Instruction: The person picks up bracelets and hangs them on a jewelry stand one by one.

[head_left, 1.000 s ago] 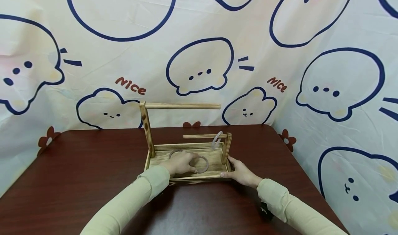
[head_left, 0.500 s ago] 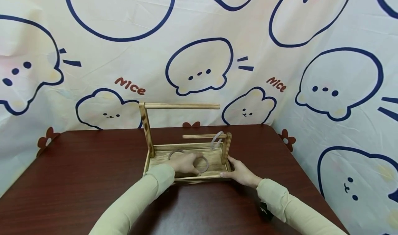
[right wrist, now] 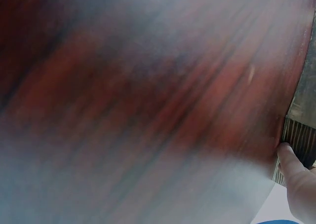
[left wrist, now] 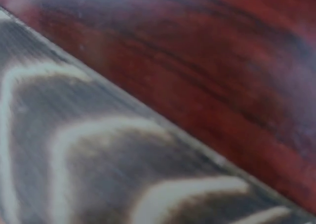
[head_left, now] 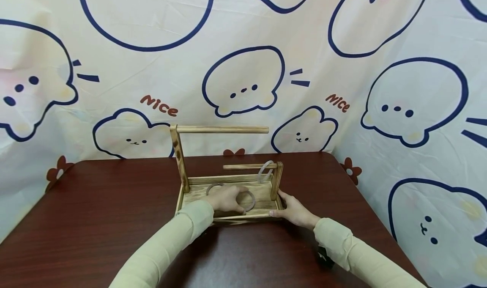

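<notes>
Wooden tray (head_left: pixel 265 193), right hand (head_left: pixel 294 212) gripping its four-o'clock corner. Left hand (head_left: pixel 227 198) half-spread at ring (head_left: pixel 253 201), grip unclear. Desk (head_left: pixel 114 207) extends toward nine o'clock.

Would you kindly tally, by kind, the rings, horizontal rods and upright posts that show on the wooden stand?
Rings: 3 (hanging ring, left lower ring, right lower ring)
Horizontal rods: 2 (upper rod, lower rod)
Upright posts: 2 (tall post, short post)
Total: 7
</notes>
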The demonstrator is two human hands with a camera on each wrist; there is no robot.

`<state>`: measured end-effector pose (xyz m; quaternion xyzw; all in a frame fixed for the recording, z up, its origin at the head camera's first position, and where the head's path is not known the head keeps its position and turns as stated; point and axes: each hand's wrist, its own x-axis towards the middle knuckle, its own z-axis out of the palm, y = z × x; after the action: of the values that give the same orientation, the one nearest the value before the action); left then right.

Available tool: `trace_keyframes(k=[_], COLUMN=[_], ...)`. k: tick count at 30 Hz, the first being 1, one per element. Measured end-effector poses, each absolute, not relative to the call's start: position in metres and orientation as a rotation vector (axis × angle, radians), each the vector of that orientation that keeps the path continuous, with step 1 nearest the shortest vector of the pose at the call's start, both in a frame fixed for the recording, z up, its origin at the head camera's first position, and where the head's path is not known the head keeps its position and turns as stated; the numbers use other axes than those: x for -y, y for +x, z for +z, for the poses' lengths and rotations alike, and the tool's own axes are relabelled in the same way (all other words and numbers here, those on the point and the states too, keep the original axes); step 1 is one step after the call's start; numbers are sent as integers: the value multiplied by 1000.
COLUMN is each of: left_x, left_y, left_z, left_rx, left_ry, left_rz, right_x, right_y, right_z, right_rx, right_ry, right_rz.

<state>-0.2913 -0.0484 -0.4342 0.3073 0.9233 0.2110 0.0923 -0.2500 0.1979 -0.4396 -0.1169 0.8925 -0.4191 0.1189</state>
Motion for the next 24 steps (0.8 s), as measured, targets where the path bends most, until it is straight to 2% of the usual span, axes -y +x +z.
trace_keyframes(k=[14, 24], left_x=[48, 52], left_y=[-295, -286], left_z=[-425, -402], left_rx=[-2759, -2758], left_ry=[809, 901], left_rz=[695, 812], right_x=[-199, -198], right_y=[-251, -251], right_z=[-441, -439], right_rx=[-2595, -2604], right_ry=[-341, -327], right_rz=[-1250, -1214])
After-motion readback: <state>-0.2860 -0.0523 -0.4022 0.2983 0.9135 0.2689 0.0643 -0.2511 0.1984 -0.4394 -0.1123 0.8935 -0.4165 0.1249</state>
